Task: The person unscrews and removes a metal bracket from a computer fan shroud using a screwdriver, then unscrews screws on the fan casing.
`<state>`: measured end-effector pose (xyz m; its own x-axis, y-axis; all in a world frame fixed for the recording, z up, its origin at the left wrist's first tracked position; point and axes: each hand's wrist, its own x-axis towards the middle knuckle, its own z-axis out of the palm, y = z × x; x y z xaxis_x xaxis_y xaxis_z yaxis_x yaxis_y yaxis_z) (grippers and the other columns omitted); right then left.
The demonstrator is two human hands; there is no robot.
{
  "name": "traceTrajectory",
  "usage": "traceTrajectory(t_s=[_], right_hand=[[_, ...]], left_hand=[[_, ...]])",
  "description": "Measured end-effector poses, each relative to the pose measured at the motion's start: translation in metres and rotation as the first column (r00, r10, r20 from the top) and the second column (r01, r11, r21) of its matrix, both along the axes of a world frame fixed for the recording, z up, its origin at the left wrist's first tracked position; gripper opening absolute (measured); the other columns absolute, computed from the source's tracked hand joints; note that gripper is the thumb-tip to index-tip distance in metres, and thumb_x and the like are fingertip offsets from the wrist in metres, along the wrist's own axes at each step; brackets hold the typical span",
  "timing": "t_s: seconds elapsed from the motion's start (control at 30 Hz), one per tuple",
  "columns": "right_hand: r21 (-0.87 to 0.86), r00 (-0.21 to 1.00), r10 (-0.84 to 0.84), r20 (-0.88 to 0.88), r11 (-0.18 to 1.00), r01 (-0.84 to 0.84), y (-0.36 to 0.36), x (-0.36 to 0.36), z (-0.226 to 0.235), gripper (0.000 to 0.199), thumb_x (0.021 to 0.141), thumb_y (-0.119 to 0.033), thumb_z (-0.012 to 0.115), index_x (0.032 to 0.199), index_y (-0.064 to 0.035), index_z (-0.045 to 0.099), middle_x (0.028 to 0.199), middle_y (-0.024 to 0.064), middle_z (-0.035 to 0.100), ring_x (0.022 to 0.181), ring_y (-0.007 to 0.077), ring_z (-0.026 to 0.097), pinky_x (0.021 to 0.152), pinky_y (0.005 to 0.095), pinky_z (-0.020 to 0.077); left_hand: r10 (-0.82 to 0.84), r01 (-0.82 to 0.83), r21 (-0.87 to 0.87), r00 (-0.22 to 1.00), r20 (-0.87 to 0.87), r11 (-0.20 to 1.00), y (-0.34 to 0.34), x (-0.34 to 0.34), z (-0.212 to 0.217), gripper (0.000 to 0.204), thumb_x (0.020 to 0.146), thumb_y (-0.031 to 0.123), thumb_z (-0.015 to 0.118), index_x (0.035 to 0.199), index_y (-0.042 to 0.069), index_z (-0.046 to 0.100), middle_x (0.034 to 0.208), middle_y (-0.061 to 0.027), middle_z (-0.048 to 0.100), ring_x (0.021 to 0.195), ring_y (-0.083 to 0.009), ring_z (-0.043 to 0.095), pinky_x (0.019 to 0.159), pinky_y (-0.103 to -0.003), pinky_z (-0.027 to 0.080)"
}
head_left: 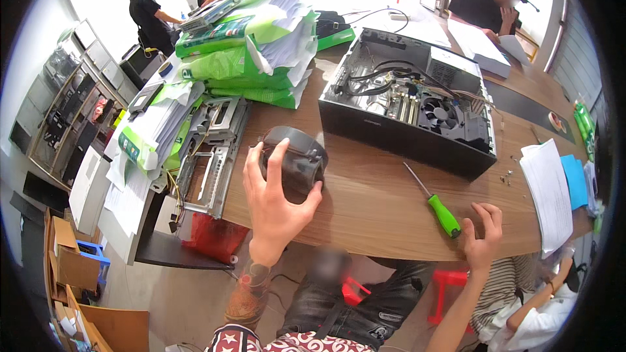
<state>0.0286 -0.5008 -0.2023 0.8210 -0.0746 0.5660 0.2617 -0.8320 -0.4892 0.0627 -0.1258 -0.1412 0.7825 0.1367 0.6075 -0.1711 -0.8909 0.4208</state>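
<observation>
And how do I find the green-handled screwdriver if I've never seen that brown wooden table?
Find the big, open black computer case on the brown wooden table. Just below it in the picture, beside the bare right hand, lies the screwdriver. Its thin metal shaft and bright green handle set it apart from the black case.

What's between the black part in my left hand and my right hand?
A green-handled screwdriver on the table, near your right hand, in the head view.
</observation>
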Motion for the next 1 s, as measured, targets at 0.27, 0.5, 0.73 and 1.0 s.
traceTrajectory(t_s=[0.27,0.5,0.73,1.0], right_hand=[[0.128,0.994,0.080,-0.074,0.989,-0.070,0.045,-0.019,0.016,0.055,0.071,-0.023,0.080,0.119,-0.0016,0.064,0.109,0.0144,0.057,0.099,0.0334,0.054,0.088,0.0420,0.0454],[0.018,0.988,-0.067,-0.138,0.997,0.070,0.057,-0.011,-0.003,0.061,0.071,-0.016,0.081,0.126,-0.0005,0.059,0.108,0.0137,0.055,0.101,0.0328,0.052,0.089,0.0422,0.0431],[0.035,0.991,-0.099,-0.092,0.994,0.102,0.061,-0.006,-0.006,0.033,0.082,-0.007,0.070,0.111,0.0024,0.059,0.100,0.0151,0.057,0.097,0.0336,0.053,0.085,0.0419,0.0436],[0.532,0.987,-0.022,-0.162,0.840,0.107,0.082,-0.032,0.003,0.018,0.095,-0.009,0.059,0.110,0.0000,0.054,0.089,0.0117,0.062,0.070,0.0170,0.058,0.064,0.0307,0.0471]], left_hand=[[-0.496,0.473,-0.217,0.866,-0.062,0.854,0.043,0.008,0.007,0.073,0.065,0.004,0.066,0.135,0.010,0.049,0.150,-0.0217,0.037,0.145,-0.0446,0.025,0.118,-0.051,0.021],[-0.872,0.684,-0.567,0.470,-0.138,0.458,0.061,0.028,0.007,0.074,0.062,0.009,0.063,0.136,0.006,0.052,0.158,-0.0210,0.029,0.151,-0.0333,0.013,0.121,-0.045,0.004],[-0.743,0.550,-0.705,0.668,0.049,0.448,0.064,0.002,-0.011,0.086,0.072,0.026,0.069,0.147,0.001,0.036,0.155,-0.0226,0.032,0.148,-0.0317,0.024,0.121,-0.044,0.012],[-0.364,0.397,-0.667,0.910,0.198,0.630,-0.004,-0.010,-0.058,0.105,0.062,0.024,0.095,0.143,0.002,0.032,0.136,-0.0218,0.048,0.129,-0.0319,0.048,0.107,-0.042,0.040]])
